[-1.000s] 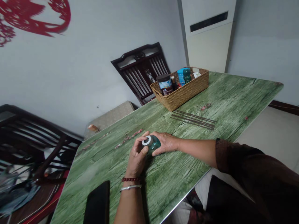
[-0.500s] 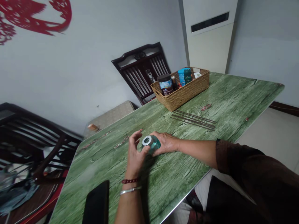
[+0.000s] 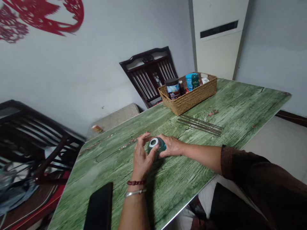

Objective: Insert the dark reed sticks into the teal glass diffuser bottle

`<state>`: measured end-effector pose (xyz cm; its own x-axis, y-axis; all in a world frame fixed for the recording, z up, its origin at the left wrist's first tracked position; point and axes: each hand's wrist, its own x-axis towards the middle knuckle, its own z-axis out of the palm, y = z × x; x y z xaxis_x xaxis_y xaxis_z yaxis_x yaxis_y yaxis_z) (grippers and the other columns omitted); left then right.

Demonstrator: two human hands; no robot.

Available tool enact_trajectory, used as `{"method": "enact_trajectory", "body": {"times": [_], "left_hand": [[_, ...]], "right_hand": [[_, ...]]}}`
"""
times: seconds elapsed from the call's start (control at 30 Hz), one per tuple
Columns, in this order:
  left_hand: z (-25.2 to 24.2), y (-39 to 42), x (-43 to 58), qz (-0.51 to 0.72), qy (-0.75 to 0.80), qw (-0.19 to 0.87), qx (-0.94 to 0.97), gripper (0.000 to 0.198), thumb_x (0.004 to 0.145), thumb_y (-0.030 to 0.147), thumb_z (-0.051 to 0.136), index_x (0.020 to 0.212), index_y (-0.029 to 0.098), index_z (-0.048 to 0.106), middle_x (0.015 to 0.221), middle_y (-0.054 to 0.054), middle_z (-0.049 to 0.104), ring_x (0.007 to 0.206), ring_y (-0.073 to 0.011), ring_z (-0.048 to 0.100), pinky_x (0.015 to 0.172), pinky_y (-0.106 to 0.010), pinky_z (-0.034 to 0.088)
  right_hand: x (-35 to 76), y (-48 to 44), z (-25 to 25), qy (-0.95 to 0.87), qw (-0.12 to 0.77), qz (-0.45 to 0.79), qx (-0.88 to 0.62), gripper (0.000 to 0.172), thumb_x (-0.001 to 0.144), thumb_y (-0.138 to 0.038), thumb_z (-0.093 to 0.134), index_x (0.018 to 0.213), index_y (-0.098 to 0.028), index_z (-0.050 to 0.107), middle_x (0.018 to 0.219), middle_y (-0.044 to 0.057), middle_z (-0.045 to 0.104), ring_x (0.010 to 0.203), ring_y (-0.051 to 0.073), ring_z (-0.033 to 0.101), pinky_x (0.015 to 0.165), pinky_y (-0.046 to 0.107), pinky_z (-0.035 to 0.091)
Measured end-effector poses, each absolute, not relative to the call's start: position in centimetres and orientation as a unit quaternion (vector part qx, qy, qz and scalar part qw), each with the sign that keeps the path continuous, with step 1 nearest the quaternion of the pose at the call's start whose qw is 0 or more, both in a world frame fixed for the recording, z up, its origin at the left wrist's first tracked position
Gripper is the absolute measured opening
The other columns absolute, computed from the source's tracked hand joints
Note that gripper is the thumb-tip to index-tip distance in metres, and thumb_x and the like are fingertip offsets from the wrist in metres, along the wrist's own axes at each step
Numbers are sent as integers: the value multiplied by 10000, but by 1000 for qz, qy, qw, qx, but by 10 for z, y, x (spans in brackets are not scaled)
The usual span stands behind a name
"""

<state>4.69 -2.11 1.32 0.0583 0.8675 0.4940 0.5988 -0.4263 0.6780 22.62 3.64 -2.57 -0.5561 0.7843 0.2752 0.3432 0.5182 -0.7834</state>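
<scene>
A small teal glass diffuser bottle (image 3: 162, 147) with a silver ring cap (image 3: 152, 142) round its open mouth is held low over the green wood-patterned table (image 3: 115, 172). Its top tilts toward my left side. My right hand (image 3: 172, 145) wraps round the bottle's body from the right. On the other side, my left hand (image 3: 142, 157) grips the ring cap, thumb on the near edge and fingers curled at the far edge. Whether the bottle's base touches the table is hidden. Several thin dark reed sticks (image 3: 200, 125) lie beyond my right hand.
A woven basket (image 3: 192, 102) with a brown-lidded jar (image 3: 172, 88), a blue pack and a green bottle stands at the back. A black phone-like slab (image 3: 99, 206) lies near my left forearm. Dark wooden chairs (image 3: 148, 70) stand past the table's far edge.
My left thumb and fingers have closed in on the ring cap, the thumb now lying on its edge. My right hand keeps its hold on the bottle. The camera view has shifted slightly.
</scene>
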Motion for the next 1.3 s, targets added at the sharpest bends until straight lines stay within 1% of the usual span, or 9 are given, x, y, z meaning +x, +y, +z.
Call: {"method": "enact_trajectory", "body": {"times": [0.13,0.23,0.37,0.63,0.83,0.97,1.07,1.17,1.3], "left_hand": [[14,-24,41,426,484,197,738,666,918,540,671,1489,259,477,1477,-154,611,1393,-337,582,1148,-542,448],[15,-20,44,421,555,104,710,735,805,607,755,1403,226,561,1280,-145,679,1220,-357,653,1038,-553,510],[21,-17,52,391,592,35,704,548,846,569,720,1251,211,632,962,-67,711,919,-294,698,891,-479,545],[29,-21,54,365,568,26,737,342,887,409,674,1173,231,611,1068,-116,772,1008,-315,727,970,-508,513],[40,-37,49,501,571,150,633,542,705,528,849,1108,242,626,1046,-65,732,1037,-278,697,961,-458,520],[36,-73,36,617,561,352,425,674,595,765,865,818,228,525,671,92,495,565,-102,492,681,-308,537],[26,-99,32,629,525,478,315,786,520,800,893,692,234,377,558,141,308,441,-39,276,489,-210,405],[16,-112,38,650,498,509,265,849,443,799,920,658,234,323,537,140,287,431,-25,234,413,-172,273],[7,-111,49,654,505,496,267,851,405,783,940,653,237,335,519,142,284,435,-29,240,407,-170,273]], "right_hand": [[226,37,-24,-813,313,347,-348,773,663,-407,948,1310,-223,565,1091,47,720,995,274,712,825,333,494],[224,39,-27,-811,315,348,-349,812,654,-393,952,1341,-238,548,1133,50,724,1024,276,710,846,339,492],[221,43,-33,-809,320,344,-353,772,672,-357,925,1334,-223,551,1147,59,722,1045,281,701,864,349,490],[217,43,-35,-795,342,362,-346,769,643,-297,923,1326,-222,576,1116,40,724,1036,268,701,897,365,513],[226,42,-17,-758,366,400,-363,969,538,-349,989,1399,-211,565,1273,110,698,1175,295,672,1017,422,503],[261,44,15,-682,454,424,-387,578,667,-643,878,963,-189,679,835,2,667,797,182,633,740,296,494],[292,42,31,-642,504,463,-346,687,759,-867,663,600,-218,499,548,-57,428,542,108,434,537,244,342],[315,36,32,-604,500,528,-325,774,755,-956,564,514,-244,380,460,-78,296,423,78,299,463,250,267],[322,23,21,-574,488,565,-335,815,673,-1026,552,496,-262,328,429,-86,253,388,71,253,422,253,273]]}}
